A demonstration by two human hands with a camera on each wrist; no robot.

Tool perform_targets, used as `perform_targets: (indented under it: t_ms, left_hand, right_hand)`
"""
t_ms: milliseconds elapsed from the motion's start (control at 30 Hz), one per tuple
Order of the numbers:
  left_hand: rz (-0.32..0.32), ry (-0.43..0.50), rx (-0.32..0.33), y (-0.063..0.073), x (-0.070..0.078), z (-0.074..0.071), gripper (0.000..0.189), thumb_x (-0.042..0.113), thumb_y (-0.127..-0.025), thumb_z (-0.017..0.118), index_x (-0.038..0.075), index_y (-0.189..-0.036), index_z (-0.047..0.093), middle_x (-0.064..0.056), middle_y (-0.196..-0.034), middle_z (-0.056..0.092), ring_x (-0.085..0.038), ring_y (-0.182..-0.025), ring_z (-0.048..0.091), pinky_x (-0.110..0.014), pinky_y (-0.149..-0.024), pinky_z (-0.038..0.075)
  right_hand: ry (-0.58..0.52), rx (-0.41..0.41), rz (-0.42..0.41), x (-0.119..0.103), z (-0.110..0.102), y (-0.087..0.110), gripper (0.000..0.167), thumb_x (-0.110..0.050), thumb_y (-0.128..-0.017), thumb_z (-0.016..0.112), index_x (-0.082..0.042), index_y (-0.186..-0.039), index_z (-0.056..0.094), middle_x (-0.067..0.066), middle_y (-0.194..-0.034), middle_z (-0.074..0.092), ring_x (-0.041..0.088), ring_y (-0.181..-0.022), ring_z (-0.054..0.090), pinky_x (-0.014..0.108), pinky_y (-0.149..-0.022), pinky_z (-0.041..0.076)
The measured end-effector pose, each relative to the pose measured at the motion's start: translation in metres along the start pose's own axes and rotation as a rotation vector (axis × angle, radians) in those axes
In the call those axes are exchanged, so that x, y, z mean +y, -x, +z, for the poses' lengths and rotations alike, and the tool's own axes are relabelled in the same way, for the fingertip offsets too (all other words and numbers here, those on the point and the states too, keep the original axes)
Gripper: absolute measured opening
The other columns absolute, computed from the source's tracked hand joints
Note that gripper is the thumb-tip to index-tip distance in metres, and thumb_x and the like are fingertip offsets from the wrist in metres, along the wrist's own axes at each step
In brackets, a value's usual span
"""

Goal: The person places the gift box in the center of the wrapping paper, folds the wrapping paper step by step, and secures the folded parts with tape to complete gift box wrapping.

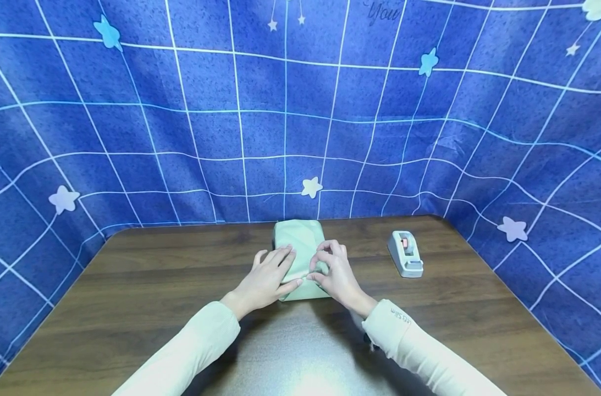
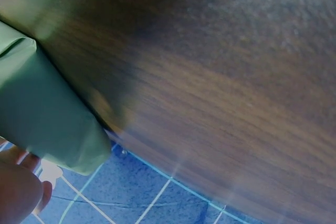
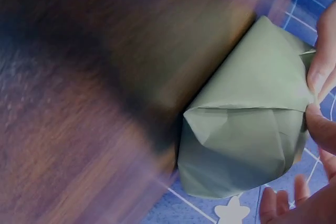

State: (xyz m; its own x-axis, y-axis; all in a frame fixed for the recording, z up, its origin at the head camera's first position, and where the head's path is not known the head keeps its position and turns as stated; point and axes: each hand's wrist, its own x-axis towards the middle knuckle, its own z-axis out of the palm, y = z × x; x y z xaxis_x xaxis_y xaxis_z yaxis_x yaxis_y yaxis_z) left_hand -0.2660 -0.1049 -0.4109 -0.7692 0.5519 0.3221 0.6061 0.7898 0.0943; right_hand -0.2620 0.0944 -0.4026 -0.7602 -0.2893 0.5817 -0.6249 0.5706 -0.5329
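The wrapping looks well advanced but not fastened: the boxy package in pale green, smooth paper (image 1: 300, 235) lies on the brown wood-grain table (image 1: 181, 264), under the left hand and at the right hand's fingertips, its contents hidden. The left hand (image 1: 266, 279) rests flat on it with fingers extended, gripping nothing, while the right hand (image 1: 337, 274) brings thumb and forefinger nearly together, pinching the paper's edge. Around that pinch, the right wrist view shows a long folded seam (image 3: 247, 109) and creased, tucked corners, so most of the folding seems done. What appears left is settling the pinched edge and securing it, as no tape can be made out on the paper; the white plastic tape dispenser (image 1: 406, 254) stands untouched, well apart to the right of the pinch.
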Motion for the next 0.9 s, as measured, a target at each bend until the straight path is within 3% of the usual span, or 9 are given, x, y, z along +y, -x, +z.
perform_targets:
  t_ms: [200, 333, 567, 633, 767, 900]
  left_hand:
    - [-0.006, -0.005, -0.012, 0.0, 0.0, 0.001, 0.069, 0.053, -0.091, 0.042, 0.004, -0.139, 0.037, -0.014, -0.145, 0.035, -0.029, -0.133, 0.033, -0.055, -0.104, 0.021]
    - [-0.005, 0.001, -0.01, 0.0, -0.001, 0.002, 0.069, 0.053, -0.091, 0.042, 0.004, -0.139, 0.036, -0.013, -0.145, 0.034, -0.029, -0.133, 0.033, -0.055, -0.104, 0.021]
    - [-0.022, -0.011, -0.044, 0.0, -0.001, 0.002, 0.071, 0.056, -0.091, 0.039, 0.005, -0.141, 0.033, -0.012, -0.147, 0.032, -0.027, -0.135, 0.03, -0.055, -0.105, 0.019]
    - [-0.023, -0.011, -0.045, 0.0, -0.001, 0.002, 0.072, 0.056, -0.091, 0.04, 0.005, -0.141, 0.033, -0.012, -0.147, 0.032, -0.027, -0.135, 0.03, -0.055, -0.105, 0.019]
    - [-0.016, 0.003, -0.031, 0.0, -0.001, 0.001, 0.071, 0.055, -0.09, 0.042, 0.005, -0.14, 0.034, -0.012, -0.147, 0.032, -0.027, -0.135, 0.031, -0.055, -0.104, 0.02]
    - [-0.008, 0.004, -0.02, 0.0, -0.001, 0.001, 0.071, 0.055, -0.09, 0.042, 0.004, -0.14, 0.035, -0.013, -0.146, 0.033, -0.027, -0.134, 0.032, -0.056, -0.104, 0.021]
  right_hand:
    - [-0.037, 0.002, -0.088, 0.006, 0.0, 0.0, 0.014, -0.005, -0.065, 0.079, -0.011, -0.066, 0.066, 0.015, -0.105, 0.051, 0.036, -0.099, 0.04, 0.05, -0.086, 0.036]
    - [-0.032, -0.01, -0.145, 0.01, -0.002, 0.001, 0.009, -0.01, -0.067, 0.078, -0.012, -0.071, 0.07, 0.017, -0.11, 0.052, 0.034, -0.101, 0.04, 0.049, -0.086, 0.036]
    - [0.114, -0.096, -0.27, 0.018, -0.01, 0.005, 0.011, -0.02, -0.077, 0.073, -0.016, -0.087, 0.075, 0.012, -0.129, 0.049, 0.027, -0.111, 0.041, 0.042, -0.088, 0.042]
    - [0.09, -0.105, -0.252, 0.02, -0.011, 0.005, 0.013, -0.02, -0.081, 0.069, -0.015, -0.092, 0.074, 0.013, -0.131, 0.047, 0.027, -0.112, 0.04, 0.044, -0.09, 0.041]
    - [-0.021, -0.096, -0.126, 0.022, -0.009, 0.005, 0.022, -0.019, -0.087, 0.062, -0.008, -0.106, 0.067, 0.017, -0.13, 0.044, 0.031, -0.111, 0.038, 0.047, -0.089, 0.038]
    - [-0.067, -0.12, 0.002, 0.021, -0.006, 0.003, 0.043, -0.024, -0.085, 0.063, -0.002, -0.121, 0.054, 0.02, -0.134, 0.038, 0.033, -0.116, 0.033, 0.048, -0.092, 0.035]
